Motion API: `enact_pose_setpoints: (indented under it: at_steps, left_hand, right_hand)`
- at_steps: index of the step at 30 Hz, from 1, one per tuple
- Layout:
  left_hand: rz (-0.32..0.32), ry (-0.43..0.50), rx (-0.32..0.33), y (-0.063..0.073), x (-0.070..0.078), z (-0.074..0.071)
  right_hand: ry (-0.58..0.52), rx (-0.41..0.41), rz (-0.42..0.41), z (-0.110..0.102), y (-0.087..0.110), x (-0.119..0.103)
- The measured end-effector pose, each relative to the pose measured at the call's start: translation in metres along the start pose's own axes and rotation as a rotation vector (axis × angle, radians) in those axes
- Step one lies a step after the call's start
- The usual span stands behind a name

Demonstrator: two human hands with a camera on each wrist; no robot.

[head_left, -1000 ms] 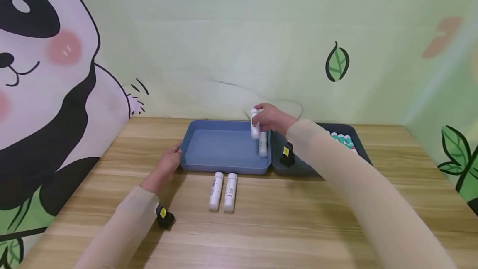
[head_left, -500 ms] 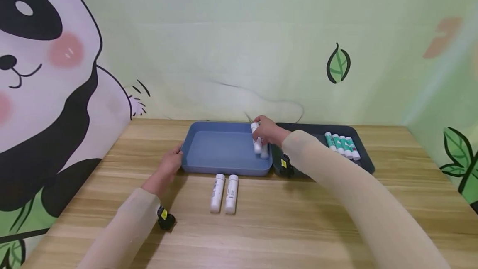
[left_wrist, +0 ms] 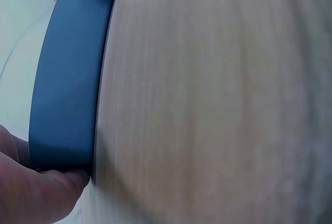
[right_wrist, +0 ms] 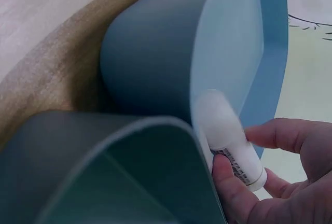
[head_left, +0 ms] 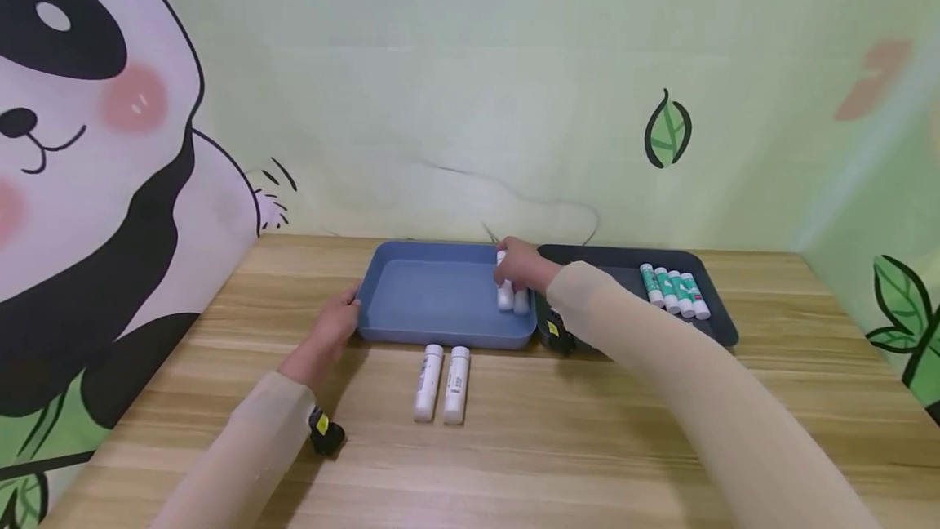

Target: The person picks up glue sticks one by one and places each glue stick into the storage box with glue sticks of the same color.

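My right hand (head_left: 525, 264) holds a white capped tube (head_left: 505, 297) upright-slanted inside the blue tray (head_left: 433, 334), at its right end. Fingers and thumb pinch the tube near one end in the right wrist view, where a barcode label shows. Close beside it lies another white tube (head_left: 521, 302), partly hidden by the hand. My left hand (head_left: 336, 321) grips the left end of the blue tray, thumb and fingers round its wall (left_wrist: 65, 105) in the left wrist view. Two more white tubes (head_left: 428, 383) lie side by side on the table in front of the tray.
A dark tray (head_left: 723, 325) stands against the blue tray's right side, holding several green-and-white tubes (head_left: 676, 291). Both trays sit near the back edge of the wooden table (head_left: 587, 447). Behind rises a wall (head_left: 411, 104) with a panda and leaf pattern.
My right hand has lowered the white tube from above the blue tray's right end down into it, beside the other tube. My left hand has stayed at the tray's left end.
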State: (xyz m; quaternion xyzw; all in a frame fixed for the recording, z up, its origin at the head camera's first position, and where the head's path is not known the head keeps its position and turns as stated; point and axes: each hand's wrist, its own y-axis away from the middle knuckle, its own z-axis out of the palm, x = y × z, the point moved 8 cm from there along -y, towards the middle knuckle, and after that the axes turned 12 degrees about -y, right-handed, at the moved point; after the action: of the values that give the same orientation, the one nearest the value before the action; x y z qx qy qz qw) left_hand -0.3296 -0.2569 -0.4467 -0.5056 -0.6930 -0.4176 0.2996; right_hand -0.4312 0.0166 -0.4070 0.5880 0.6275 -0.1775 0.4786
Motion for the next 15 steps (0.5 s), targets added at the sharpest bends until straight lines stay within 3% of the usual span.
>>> enact_pose_setpoints:
  at_steps: [8,15]
  left_hand:
    - [0.022,-0.015,0.015,0.002,0.001,0.000]
    - [0.027,-0.015,0.014,0.001,0.002,0.000]
  right_hand:
    - [0.121,0.007,0.007,0.000,0.018,-0.008]
    - [0.239,-0.002,-0.005,-0.001,0.013,-0.011]
